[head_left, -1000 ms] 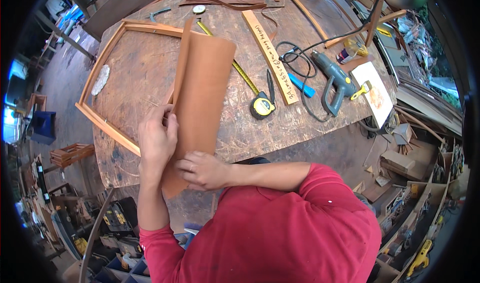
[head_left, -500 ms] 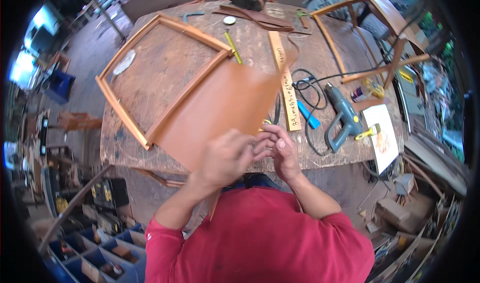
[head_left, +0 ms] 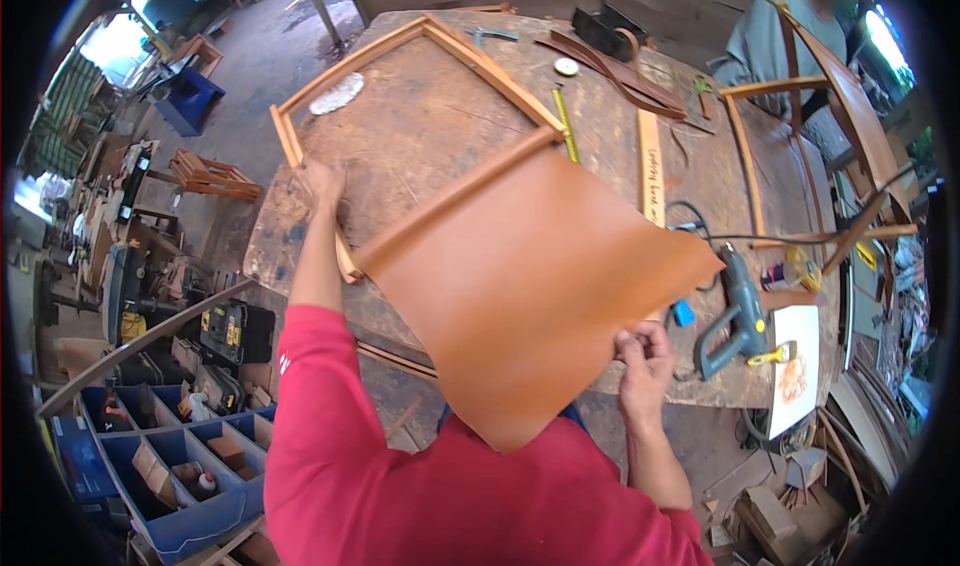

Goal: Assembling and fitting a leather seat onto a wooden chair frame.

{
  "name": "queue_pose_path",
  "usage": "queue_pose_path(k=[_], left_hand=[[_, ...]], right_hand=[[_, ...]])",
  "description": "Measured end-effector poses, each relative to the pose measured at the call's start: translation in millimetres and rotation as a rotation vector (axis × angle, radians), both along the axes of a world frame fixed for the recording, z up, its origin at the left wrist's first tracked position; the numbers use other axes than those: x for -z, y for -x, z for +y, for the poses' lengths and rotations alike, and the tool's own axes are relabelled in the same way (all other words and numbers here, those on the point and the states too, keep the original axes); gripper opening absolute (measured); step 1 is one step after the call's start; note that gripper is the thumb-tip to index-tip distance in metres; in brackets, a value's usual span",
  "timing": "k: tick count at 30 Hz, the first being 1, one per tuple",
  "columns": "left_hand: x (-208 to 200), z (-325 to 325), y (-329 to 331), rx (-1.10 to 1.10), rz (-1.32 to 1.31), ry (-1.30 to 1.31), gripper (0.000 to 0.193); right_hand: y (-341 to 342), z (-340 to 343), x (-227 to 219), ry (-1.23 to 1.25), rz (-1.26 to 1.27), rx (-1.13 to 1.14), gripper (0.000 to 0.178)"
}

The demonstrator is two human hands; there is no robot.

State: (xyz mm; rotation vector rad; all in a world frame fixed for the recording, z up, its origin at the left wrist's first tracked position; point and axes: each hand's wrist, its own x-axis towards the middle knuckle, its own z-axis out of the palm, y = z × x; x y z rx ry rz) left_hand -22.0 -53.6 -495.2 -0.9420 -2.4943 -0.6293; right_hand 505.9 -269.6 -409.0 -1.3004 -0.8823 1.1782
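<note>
A wooden frame (head_left: 480, 63) lies on the workbench, with a tan leather sheet (head_left: 530, 276) hanging from one of its bars. The sheet spreads toward me and droops past the bench's near edge. My left hand (head_left: 322, 184) is closed around the frame's left rail, its fingertips partly hidden. At the sheet's right edge, my right hand (head_left: 645, 358) pinches the leather between thumb and fingers. A blue tool handle (head_left: 683, 313) shows just beyond that edge, mostly covered by the sheet.
A heat gun (head_left: 738, 311) with a black cord, a brush (head_left: 775, 354) and a white sheet (head_left: 797, 366) lie at right. A marked wooden strip (head_left: 651, 171) and tape measure (head_left: 566, 126) lie farther back. Another person (head_left: 775, 41) stands behind a second frame (head_left: 745, 156).
My hands have parted: the left has moved to the frame's left rail, the right to the leather's edge. The leather is now spread wider toward me. Another person has come into view.
</note>
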Motion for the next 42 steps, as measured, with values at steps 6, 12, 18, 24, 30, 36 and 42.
queue_pose_path(k=[6, 12, 18, 24, 30, 36, 42], left_hand=[[65, 12, 146, 0.050, -0.655, 0.325, 0.067], [79, 31, 151, 0.000, -0.910, -0.074, 0.052], [76, -7, 148, 0.201, -1.221, -0.498, 0.024], [45, -90, 174, 0.059, -1.328, -0.678, 0.025], [47, -138, 176, -0.114, -1.193, -0.743, 0.020], [95, -149, 189, -0.215, -1.221, -0.700, 0.017], [113, -155, 177, -0.244, -1.297, -0.742, 0.011]], right_hand=[[23, 22, -14, -0.039, -0.006, 0.120, 0.007], [50, 36, -34, -0.061, -0.060, 0.170, 0.010], [79, 59, -77, -0.270, -0.150, 0.058, 0.007], [83, 108, -102, -0.377, -0.245, 0.034, 0.010], [93, 181, -59, -0.228, -0.217, -0.250, 0.014], [116, 204, -9, -0.138, -0.579, -0.355, 0.020], [111, 206, -24, -0.355, -0.705, -0.308, 0.018]])
